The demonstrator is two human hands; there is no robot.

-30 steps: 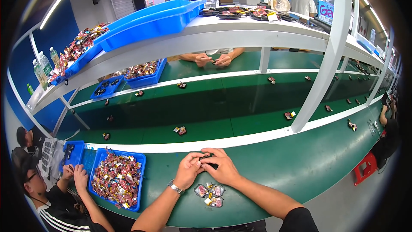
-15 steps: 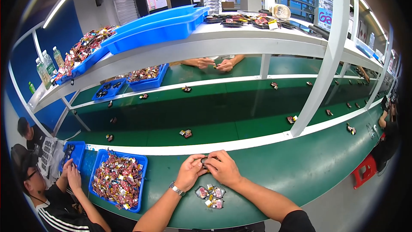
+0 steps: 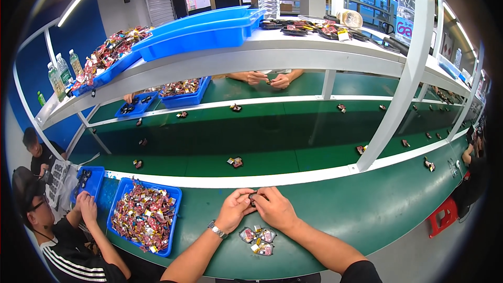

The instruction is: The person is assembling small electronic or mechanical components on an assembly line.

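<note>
Between my hands, just short of the white rail, is a small black part (image 3: pixel 253 198), mostly covered by my fingers. My left hand (image 3: pixel 234 211), with a metal-band watch at its wrist, pinches it from the left. My right hand (image 3: pixel 275 210) grips it from the right with bent fingers. Close below them on the green tabletop lies a cluster of small electronic pieces (image 3: pixel 250 235) with dark edges, reddish boards and white and yellow labels.
Left of my arms stands a blue bin (image 3: pixel 176 215) heaped with reddish pieces. A co-worker (image 3: pixel 63 241) sits beyond it by another blue tray (image 3: pixel 97 177). Behind the white rail (image 3: pixel 220 181), a green belt (image 3: pixel 272 147) carries scattered pieces. A shelf post (image 3: pixel 390 97) rises at right.
The view has shifted slightly, so the shelf and belt appear farther right. My hands keep nearly the same hold on the black part. Another person's hand now shows at the far blue tray.
</note>
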